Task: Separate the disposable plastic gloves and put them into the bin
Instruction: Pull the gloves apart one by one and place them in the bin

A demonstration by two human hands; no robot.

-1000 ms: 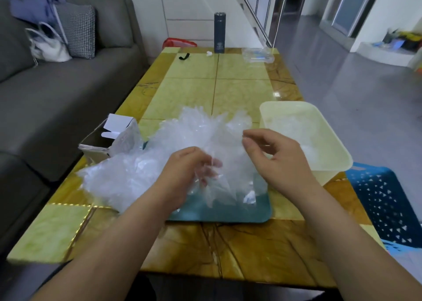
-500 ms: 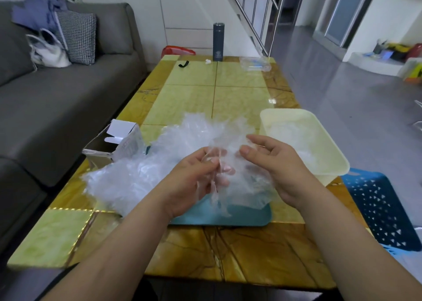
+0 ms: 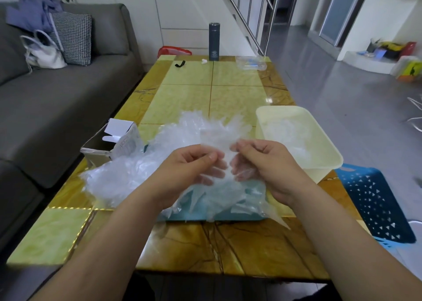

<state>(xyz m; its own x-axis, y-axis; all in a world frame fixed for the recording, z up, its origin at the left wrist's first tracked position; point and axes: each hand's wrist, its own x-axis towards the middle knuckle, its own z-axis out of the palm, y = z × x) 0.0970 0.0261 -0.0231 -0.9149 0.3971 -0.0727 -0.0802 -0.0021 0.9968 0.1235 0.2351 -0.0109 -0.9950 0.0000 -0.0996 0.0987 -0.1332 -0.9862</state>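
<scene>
Head view shows my left hand (image 3: 194,170) and right hand (image 3: 267,163) pinching one glove (image 3: 219,138) (fingers closed on its film), mid-separation; next I judge it needs peeling free toward the bin (image 3: 328,145).

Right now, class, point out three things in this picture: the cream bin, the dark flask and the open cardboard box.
cream bin (image 3: 331,150): head view, on its right rim.
dark flask (image 3: 214,41): head view, middle of its body.
open cardboard box (image 3: 118,127): head view, on its raised white flap.

Clear crumpled gloves (image 3: 137,177) heaped mid-table, one glove (image 3: 217,138) lifted above; cream bin (image 3: 319,141) right, holding a few.
</scene>
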